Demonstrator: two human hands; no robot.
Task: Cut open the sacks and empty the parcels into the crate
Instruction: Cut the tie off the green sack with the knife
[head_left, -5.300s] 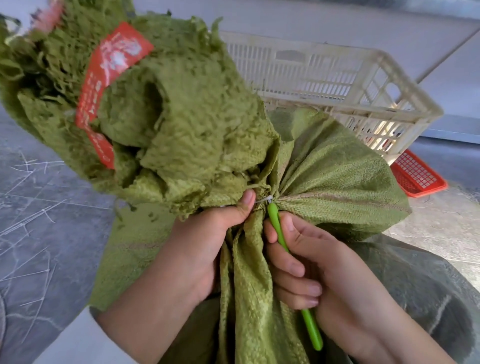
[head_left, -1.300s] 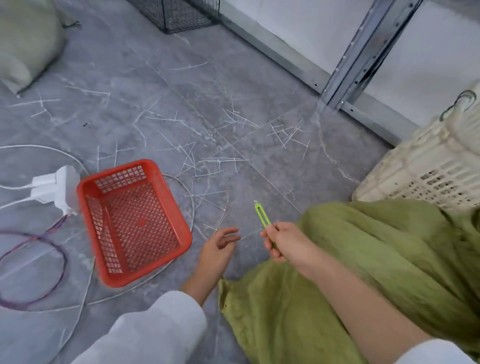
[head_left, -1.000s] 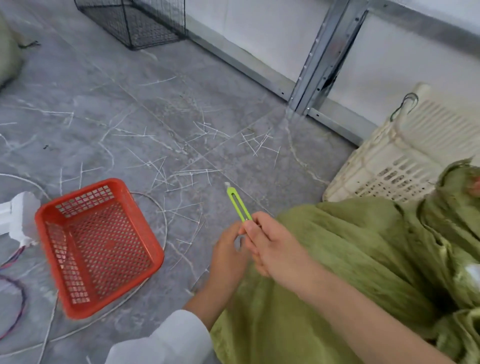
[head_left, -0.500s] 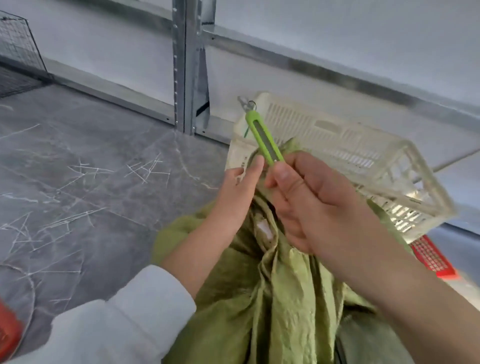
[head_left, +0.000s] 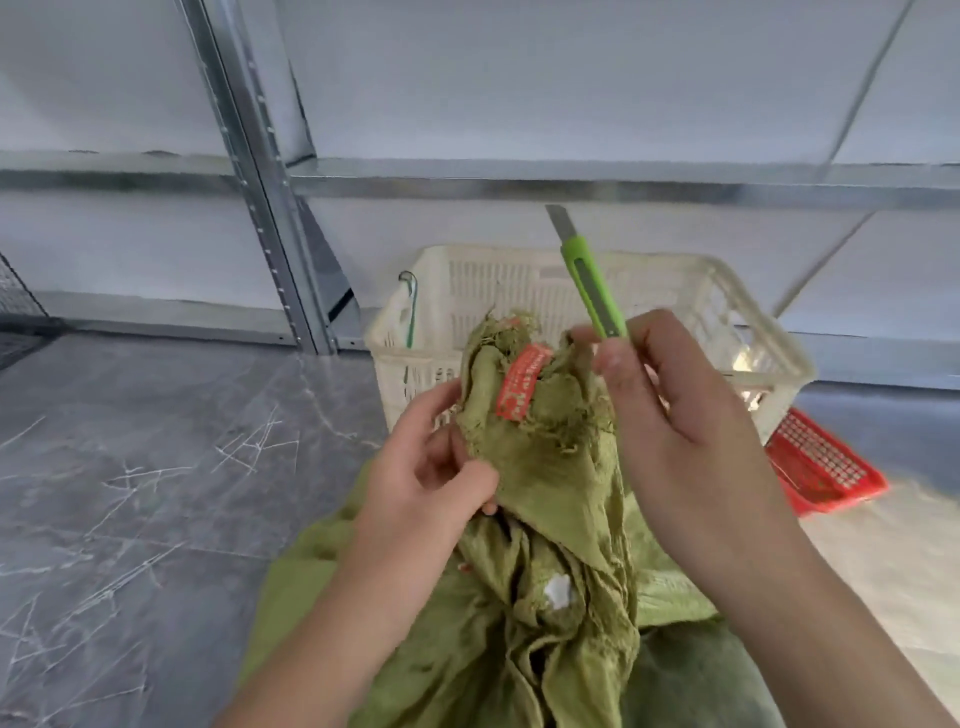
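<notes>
The left hand (head_left: 431, 480) pinches a fold of the olive-green woven sack (head_left: 550, 483) between thumb and fingers, just under the frayed, bunched neck where a red printed label (head_left: 521, 383) sits. The right hand (head_left: 675, 415) is curled round the lime-green snap-blade utility knife (head_left: 592, 291), blade out and pointing up and away over the sack. Its fingertips look close to the frayed edge, but whether they touch it cannot be told.

The cream slatted plastic crate (head_left: 727, 291) stands directly behind the raised neck, and the sack's body slumps on the grey stone-look floor (head_left: 130, 467) in front of it. No parcels show. A small white patch sits low in the folds, and what it is cannot be told. A red mesh plastic basket (head_left: 826, 467) lies beside the crate, on the right.

The danger here looks plain. That bare blade has to come down to a neck held by the other hand, and a pull towards the left thumb, or a slip on the loose weave, could nick it. A deep stroke could slice whatever is packed inside. The sack's mouth is also short of the crate rim, so if the sack opens before it is lifted over, the parcels would likely spill onto the floor.
</notes>
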